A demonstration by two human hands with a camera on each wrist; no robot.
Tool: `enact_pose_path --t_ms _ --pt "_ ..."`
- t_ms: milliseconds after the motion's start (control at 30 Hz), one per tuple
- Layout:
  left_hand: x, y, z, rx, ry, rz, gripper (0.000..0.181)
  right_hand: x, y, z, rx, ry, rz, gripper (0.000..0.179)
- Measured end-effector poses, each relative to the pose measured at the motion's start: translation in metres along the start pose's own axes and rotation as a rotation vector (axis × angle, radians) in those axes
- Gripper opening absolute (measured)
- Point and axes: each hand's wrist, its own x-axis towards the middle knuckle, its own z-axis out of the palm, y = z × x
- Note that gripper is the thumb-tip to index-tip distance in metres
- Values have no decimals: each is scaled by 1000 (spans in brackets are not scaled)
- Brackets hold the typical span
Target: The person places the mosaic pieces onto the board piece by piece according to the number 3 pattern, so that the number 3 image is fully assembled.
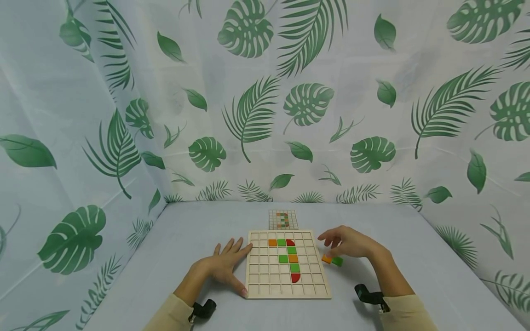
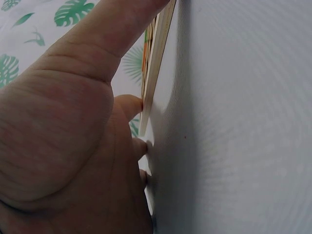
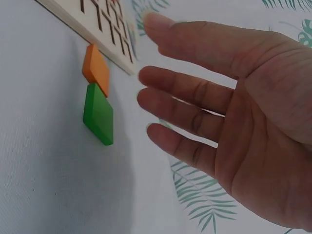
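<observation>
A wooden grid board (image 1: 269, 288) lies on the table, with orange, green and red tiles set in some of its squares. My left hand (image 1: 227, 264) rests at the board's left edge, fingers spread, thumb and a fingertip touching its side. Over the table right of the board hovers my right hand (image 1: 349, 241), its fingers slightly bent and holding nothing. Below those fingers lie a loose orange tile (image 3: 96, 69) and a green tile (image 3: 99, 114), end to end beside the board's edge in the right wrist view.
Behind the board lies a small printed card (image 1: 283, 219) showing a grid with coloured squares. A pale cloth covers the table (image 1: 186, 230). Leaf-patterned curtains (image 1: 265, 115) stand at the back and sides. Each wrist wears a small black camera (image 1: 368, 296).
</observation>
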Motion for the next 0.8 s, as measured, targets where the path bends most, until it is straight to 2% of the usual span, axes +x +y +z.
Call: enact_pose_path --t_ms 267,467,800 --pt "0 0 0 -4 -3 -3 136 -3 5 0 -13 2 110 44" --pt "-1 0 0 -3 0 -1 136 -8 10 -2 -29 0 107 28" --pt "-1 0 0 5 2 3 136 -9 15 0 -14 -4 133 27"
